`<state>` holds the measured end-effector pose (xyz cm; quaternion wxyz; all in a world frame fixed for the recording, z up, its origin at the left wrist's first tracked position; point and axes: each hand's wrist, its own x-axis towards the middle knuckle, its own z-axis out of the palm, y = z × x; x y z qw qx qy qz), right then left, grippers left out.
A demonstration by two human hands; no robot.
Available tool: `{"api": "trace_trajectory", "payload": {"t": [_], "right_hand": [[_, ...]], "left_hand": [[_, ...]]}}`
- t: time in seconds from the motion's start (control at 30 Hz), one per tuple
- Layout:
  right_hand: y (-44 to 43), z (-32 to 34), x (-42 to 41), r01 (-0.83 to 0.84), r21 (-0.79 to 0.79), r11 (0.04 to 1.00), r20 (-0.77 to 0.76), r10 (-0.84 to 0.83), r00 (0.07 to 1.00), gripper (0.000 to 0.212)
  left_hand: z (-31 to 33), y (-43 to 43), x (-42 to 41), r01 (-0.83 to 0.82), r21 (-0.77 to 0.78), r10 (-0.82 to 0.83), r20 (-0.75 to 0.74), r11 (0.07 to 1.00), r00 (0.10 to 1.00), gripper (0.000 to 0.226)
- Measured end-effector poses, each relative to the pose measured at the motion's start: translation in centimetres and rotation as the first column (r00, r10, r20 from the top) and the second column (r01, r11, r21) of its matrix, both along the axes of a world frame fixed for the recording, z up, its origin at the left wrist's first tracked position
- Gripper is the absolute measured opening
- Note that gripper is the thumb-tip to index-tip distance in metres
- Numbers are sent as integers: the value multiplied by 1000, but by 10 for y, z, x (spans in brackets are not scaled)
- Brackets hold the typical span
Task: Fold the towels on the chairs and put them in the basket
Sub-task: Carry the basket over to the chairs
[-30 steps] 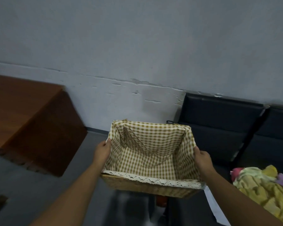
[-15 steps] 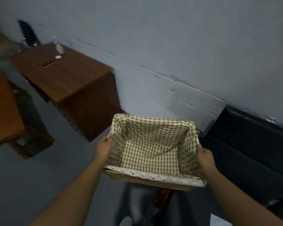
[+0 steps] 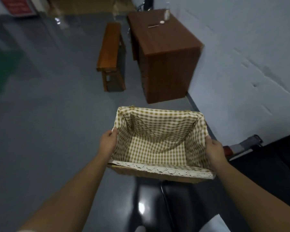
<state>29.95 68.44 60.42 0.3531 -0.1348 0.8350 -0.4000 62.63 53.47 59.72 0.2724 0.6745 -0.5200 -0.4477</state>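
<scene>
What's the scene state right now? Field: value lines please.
basket: wicker, checked liner with lace trim, nothing inside, held up in the air
left hand: grips the basket's left rim
right hand: grips the basket's right rim
desk: brown wood, against the wall, small items on top too blurred to name
bench: wooden, left of the desk
chair: dark, at right edge

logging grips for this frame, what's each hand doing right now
Left hand: holds the left side of the rectangular wicker basket with brown-checked cloth lining.
Right hand: holds the right side of the same basket.
</scene>
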Motion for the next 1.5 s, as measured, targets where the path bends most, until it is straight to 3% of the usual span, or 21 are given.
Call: {"api": "trace_trajectory", "payload": {"t": [0.33,0.43,0.6,0.9,1.1,1.37,1.5], "right_hand": [[-4,-99,142,-223,50,974,77,218,973,52],[1,-145,175,-237,63,969,117,229,966,53],[16,-237,217,-267,112,957,171,246,954,47],[39,-454,235,-334,177,926,87,323,942,49],[26,-577,220,-297,148,943,39,294,955,53],[-12,-675,221,-303,134,943,-19,308,951,53],[-4,-703,228,-381,172,908,-12,389,921,43]], "left_hand": [[-104,75,166,-274,78,266,102,958,959,37],[-146,95,200,-298,117,288,97,947,953,31],[-236,117,243,-297,191,280,109,936,954,46],[-440,143,261,-276,177,235,222,945,946,42],[-568,136,247,-268,135,242,180,954,953,38],[-663,114,248,-296,77,282,154,952,947,45],[-684,115,255,-262,108,229,250,959,941,45]]}}
